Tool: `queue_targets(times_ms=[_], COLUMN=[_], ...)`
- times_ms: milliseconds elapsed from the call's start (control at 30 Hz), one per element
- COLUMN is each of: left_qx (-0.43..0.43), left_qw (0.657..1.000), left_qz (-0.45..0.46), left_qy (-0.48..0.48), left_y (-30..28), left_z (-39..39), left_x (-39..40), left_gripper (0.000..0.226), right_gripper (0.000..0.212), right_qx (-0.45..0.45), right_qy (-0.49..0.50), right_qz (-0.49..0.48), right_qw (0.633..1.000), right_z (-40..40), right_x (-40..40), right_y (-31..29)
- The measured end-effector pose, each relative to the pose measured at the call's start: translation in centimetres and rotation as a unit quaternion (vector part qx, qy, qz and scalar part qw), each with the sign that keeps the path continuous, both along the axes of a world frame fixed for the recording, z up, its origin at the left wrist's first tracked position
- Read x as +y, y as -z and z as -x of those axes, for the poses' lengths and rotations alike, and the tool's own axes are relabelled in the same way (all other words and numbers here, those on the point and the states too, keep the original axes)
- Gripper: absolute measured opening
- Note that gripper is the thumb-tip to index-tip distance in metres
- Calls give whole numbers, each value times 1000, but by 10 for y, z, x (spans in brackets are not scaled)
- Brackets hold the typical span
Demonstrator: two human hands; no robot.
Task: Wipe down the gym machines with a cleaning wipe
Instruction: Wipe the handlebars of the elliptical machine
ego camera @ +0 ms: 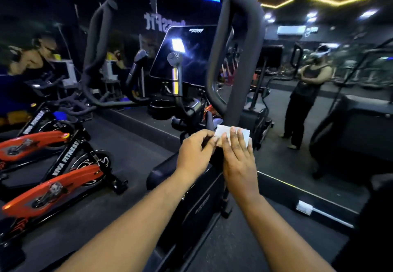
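The right hand (238, 156) covers the lower part of the white wipe (232, 134), and the wipe hides the stretch of handlebar (234, 59) under it — whether it wraps right round cannot be told. The left hand's (194, 150) fingertips curl out of sight. Both forearms are cut off by the bottom edge — the mirror (319, 101) reflection is blurred

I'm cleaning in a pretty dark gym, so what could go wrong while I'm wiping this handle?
1. The wipe looks small next to the thick handlebar, so patches may get missed.
2. The left hand only pinches one edge while the right hand presses flat on it, so the wipe could slip or bunch.
3. Dim light makes missed spots hard to see, and the spin bikes stand close on the left if you step sideways.
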State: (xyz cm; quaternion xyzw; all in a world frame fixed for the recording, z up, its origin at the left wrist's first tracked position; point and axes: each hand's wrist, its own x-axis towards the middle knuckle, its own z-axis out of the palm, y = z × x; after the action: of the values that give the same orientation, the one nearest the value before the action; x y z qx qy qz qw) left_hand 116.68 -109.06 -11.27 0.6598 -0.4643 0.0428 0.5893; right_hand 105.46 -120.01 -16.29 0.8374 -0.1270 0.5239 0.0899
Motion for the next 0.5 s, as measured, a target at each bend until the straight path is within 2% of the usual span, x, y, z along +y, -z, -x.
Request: queue_targets(times_ms=[100,200,267,367,500], left_qx=[24,15,16,21,42], left_qw=[999,999,1000,1000,999], left_qz=[25,30,21,16,16], left_qy=[10,14,12,-3,-4], left_y=[-28,-54,-65,-72,-70], left_z=[-14,-27,-38,-54,-65], left_x=[-4,-13,-16,-22,-30], left_gripper=[6,8,7,5,6], right_gripper=[70,62,66,71,61], right_qx=[32,107,156,201,223], right_qy=[47,129,178,225,264], right_qz=[41,1,-8,57,123], right_qw=[998,986,972,952,930], right_z=[-7,-20,-28,-36,-41], right_x=[20,18,10,-2,-5], right_y=[-22,-48,-64,-78,-92])
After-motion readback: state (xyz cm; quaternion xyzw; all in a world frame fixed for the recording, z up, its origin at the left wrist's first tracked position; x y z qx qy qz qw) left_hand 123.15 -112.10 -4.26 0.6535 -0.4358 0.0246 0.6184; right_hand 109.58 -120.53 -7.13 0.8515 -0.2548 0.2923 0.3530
